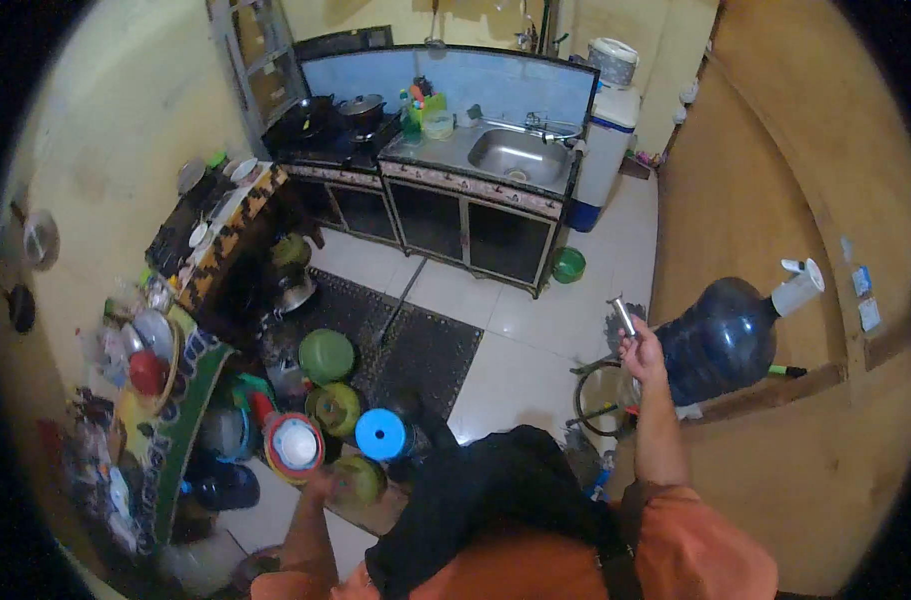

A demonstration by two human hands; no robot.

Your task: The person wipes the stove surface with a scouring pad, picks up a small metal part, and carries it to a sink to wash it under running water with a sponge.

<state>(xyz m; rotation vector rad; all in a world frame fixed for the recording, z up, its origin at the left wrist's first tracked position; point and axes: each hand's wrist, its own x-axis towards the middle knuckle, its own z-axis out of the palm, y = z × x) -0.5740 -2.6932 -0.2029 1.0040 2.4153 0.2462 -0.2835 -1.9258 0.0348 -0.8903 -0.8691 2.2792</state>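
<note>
My right hand (643, 353) is closed around a slim silver metal object (624, 316), held upright beside a large blue water bottle (721, 340) with a white pump on top. Low on the left, my left hand (319, 485) is just below a stack of round basins (297, 443), red outside and white inside, and close to a green gas cylinder (359, 482). Its fingers are too small and dark to make out, so whether it touches either one is unclear.
A round blue-topped stool (381, 435) and a green tub (327, 356) stand by a dark mat (426, 350). Ahead are a sink (521, 157) and stove (331, 145). A cluttered table (191, 440) is at left, a wooden wall (776, 180) at right.
</note>
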